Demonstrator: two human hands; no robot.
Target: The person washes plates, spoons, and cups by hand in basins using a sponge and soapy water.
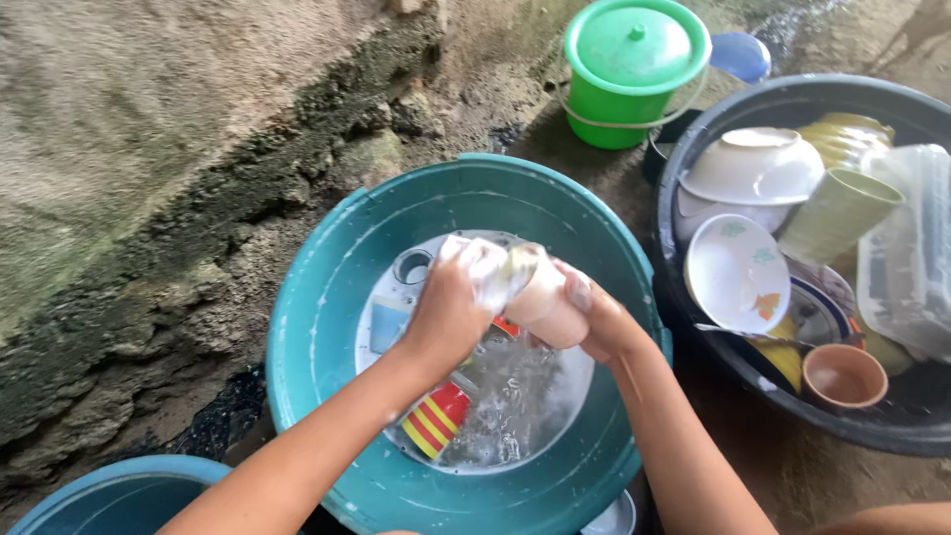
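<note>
Over a teal wash basin (317,327), my right hand (604,322) holds a pale pink cup (545,302) tilted on its side. My left hand (446,312) grips a soapy whitish sponge or cloth (485,267) pressed against the cup's mouth. Below the hands, soapy water covers a white plate (575,391) and a red cup with yellow stripes (436,418). A light blue item (388,327) and a small round cup (413,266) also lie in the basin.
A black basin (693,139) at right holds white bowls, a patterned plate (738,272), a green cup (837,213), a clear plastic box (906,248) and a brown bowl (844,376). A green lidded bucket (629,69) stands behind. A rough rock wall (149,149) rises left. Another teal basin (119,495) sits at bottom left.
</note>
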